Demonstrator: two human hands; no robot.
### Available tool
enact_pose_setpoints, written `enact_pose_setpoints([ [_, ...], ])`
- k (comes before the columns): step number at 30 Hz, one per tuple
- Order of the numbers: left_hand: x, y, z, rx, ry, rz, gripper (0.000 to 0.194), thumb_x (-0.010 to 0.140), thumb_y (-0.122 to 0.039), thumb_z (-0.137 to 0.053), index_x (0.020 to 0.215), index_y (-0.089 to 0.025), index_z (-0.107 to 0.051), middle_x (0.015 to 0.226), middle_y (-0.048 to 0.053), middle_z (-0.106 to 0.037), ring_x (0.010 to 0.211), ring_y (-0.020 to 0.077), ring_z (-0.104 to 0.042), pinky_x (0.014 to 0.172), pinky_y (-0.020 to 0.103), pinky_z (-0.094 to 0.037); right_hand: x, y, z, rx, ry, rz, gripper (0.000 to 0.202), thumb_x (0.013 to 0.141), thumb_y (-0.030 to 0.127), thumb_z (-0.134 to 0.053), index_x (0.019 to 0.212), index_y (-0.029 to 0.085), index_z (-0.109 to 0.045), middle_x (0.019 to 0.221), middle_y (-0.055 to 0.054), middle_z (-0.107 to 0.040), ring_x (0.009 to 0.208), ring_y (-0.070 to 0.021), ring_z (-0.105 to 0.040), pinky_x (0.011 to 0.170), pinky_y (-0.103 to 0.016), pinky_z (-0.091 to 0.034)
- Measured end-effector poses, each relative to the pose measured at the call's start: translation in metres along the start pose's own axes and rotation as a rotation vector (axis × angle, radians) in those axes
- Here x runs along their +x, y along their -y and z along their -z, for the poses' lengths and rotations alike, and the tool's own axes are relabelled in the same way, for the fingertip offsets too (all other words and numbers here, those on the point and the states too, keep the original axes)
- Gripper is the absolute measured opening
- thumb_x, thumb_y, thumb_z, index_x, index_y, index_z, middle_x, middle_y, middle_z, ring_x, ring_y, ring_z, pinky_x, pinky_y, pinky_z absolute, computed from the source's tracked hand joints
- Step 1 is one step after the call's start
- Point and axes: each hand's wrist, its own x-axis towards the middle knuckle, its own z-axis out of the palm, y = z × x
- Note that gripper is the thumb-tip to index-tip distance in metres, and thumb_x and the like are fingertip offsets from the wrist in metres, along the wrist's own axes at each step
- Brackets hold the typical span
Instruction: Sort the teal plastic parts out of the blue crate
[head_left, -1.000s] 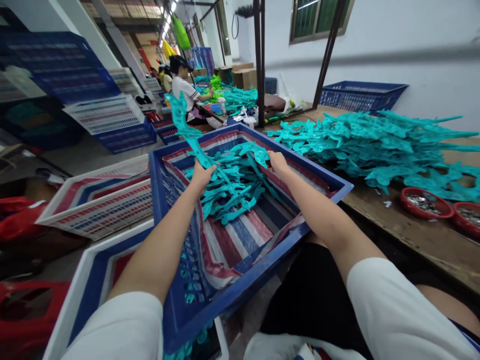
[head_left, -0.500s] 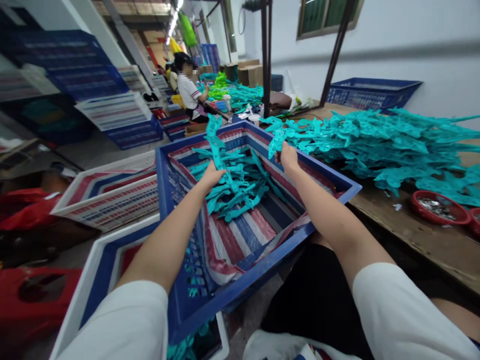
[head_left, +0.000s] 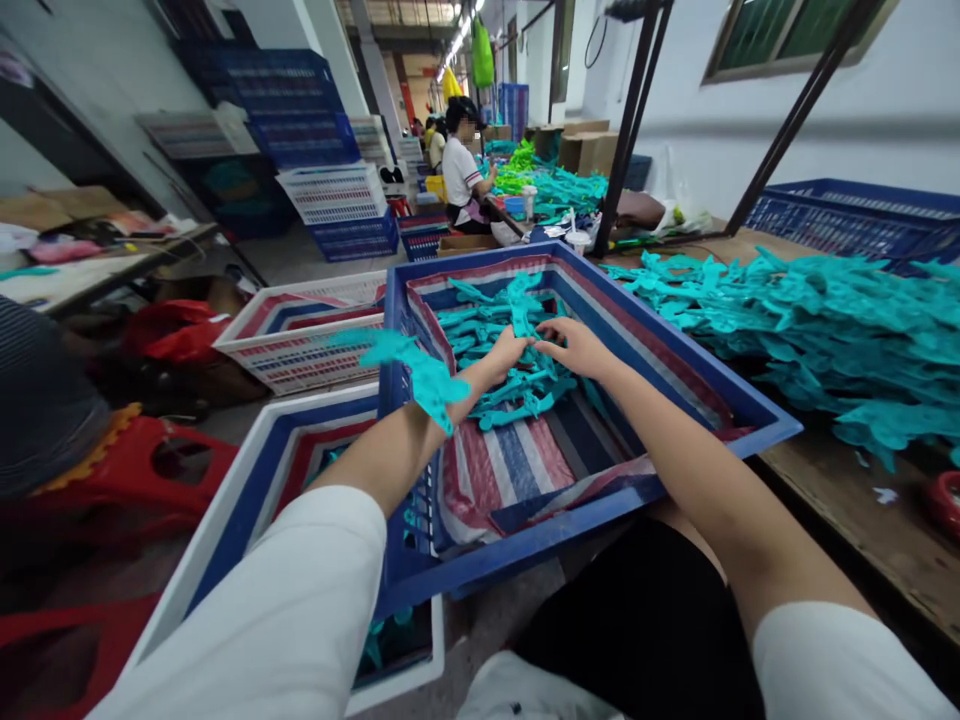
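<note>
Blue crate [head_left: 769, 432] part-filled with teal pieces [head_left: 536, 402]; judged partly done, large heap [head_left: 795, 315] remaining on worktop [head_left: 832, 495] to crate's right. Left grip [head_left: 510, 350] closed on upright piece [head_left: 520, 296] above crate; right grip [head_left: 577, 347] half-curled beside it, cannot tell if holding. Blurred loose piece [head_left: 429, 385] over crate's left rim.

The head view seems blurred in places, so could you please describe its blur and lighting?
Head view: the turquoise piece over the left forearm is smeared, probably by motion; ceiling lights glare near the top; the red stools are dimly lit.
</note>
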Motion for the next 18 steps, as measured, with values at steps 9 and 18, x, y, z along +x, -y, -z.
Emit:
enact_pose_setpoints([
  [9, -0.018, -0.028, -0.016, 0.037, 0.001, -0.149, 0.049, 0.113, -0.036, -0.064, 0.159, -0.023, -0.053, 0.156, 0.015, -0.067, 0.150, 0.0288, -0.062, 0.129, 0.040, -0.051, -0.002, -0.015, -0.010, 0.252, 0.017, -0.351, 0.079, 0.090, 0.038, -0.100, 0.158, 0.012, -0.069, 0.104, -0.007, -0.080, 0.085, -0.0212, -0.074, 0.087, -0.034, -0.064],
  [18, -0.023, -0.039, -0.005, 0.495, 0.360, -0.001, 0.046, 0.123, -0.041, -0.044, 0.143, -0.010, -0.072, 0.143, 0.025, -0.076, 0.121, 0.0304, -0.078, 0.099, 0.039, -0.065, -0.004, -0.023, 0.026, 0.186, -0.412, -0.571, 0.035, 0.101, 0.046, -0.087, 0.116, 0.014, -0.085, 0.084, -0.015, -0.075, 0.060, -0.0226, -0.068, 0.056, -0.035, -0.055],
])
